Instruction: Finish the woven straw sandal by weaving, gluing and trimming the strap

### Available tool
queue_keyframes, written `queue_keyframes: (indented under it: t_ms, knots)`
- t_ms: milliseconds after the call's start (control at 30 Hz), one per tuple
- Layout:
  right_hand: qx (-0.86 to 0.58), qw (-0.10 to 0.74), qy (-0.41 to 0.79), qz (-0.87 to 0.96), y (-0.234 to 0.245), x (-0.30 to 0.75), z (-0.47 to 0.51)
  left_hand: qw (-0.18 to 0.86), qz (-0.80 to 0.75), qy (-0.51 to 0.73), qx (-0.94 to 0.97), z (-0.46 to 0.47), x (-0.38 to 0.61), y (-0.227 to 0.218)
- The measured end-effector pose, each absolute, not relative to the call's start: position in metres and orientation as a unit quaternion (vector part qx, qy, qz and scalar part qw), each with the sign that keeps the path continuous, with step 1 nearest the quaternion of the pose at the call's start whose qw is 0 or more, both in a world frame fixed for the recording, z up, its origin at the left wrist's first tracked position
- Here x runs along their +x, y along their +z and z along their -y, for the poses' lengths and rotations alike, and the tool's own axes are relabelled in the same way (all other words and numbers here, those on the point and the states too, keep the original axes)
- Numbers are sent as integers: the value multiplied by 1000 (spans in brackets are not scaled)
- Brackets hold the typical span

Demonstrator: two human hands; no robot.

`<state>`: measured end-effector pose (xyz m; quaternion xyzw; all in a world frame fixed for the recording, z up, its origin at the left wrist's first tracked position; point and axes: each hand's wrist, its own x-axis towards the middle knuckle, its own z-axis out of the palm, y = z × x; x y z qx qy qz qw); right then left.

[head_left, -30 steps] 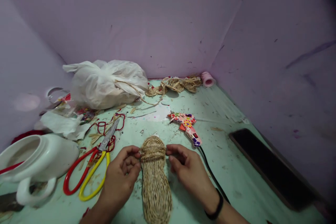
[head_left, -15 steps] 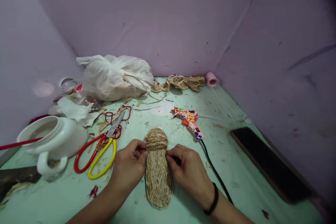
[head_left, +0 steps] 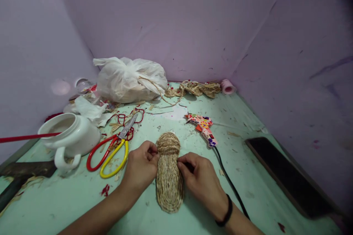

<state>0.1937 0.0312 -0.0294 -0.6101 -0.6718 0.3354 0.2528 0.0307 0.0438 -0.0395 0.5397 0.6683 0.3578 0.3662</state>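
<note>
A small slipper of braided straw cord [head_left: 169, 183] lies on the green tabletop, its toe end with the raised band facing away from me. My left hand [head_left: 143, 161] is closed at the slipper's left edge, thumb and fingertips pinched beside the band. At the right edge, a little lower, my right hand [head_left: 200, 172] pinches the slipper between thumb and forefinger; a black band circles that wrist. Left of my left hand lie scissors [head_left: 114, 148] with one red and one yellow handle. Beyond my right hand rests a flower-patterned glue gun [head_left: 202, 126].
A white pot [head_left: 79, 139] with a red stick in it stands at left, near a dark hatchet-like tool [head_left: 30, 169]. A white plastic bag [head_left: 129, 80], straw pieces [head_left: 198, 89] and a pink spool [head_left: 228, 86] line the back. A phone [head_left: 286, 176] lies at right.
The view has swung slightly left, so everything sits further right in the picture. Both hands stay at the slipper's edges.
</note>
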Motion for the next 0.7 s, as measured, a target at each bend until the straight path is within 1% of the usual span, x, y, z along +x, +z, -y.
queue_keyframes:
  t_ms: [100,167,267,367,400,467,600,667,700]
  knots:
    - [-620,233,353,660,-26,195,-32,385,-659,364,534,-45,29,-41]
    - [-643,196,364,644,-22,196,-32,408,-650,373,522,-46,28,-41]
    - [-672,138,331,648,-16,195,-30,442,-642,386,494,-47,26,-41]
    - [-678,125,287,665,-14,190,-24,467,-634,401,468,-48,26,-39]
    - [-676,137,290,664,-15,189,-23,472,-630,405,465,-48,26,-39]
    - [-660,184,332,648,-18,188,-23,476,-620,411,470,-48,26,-37]
    - [-603,318,482,551,-26,192,-32,473,-604,434,472,-48,25,-29]
    - [-589,354,526,501,-29,196,-39,450,-610,458,464,-48,24,-24]
    - [-589,358,534,490,-30,199,-41,435,-614,470,461,-49,22,-22]
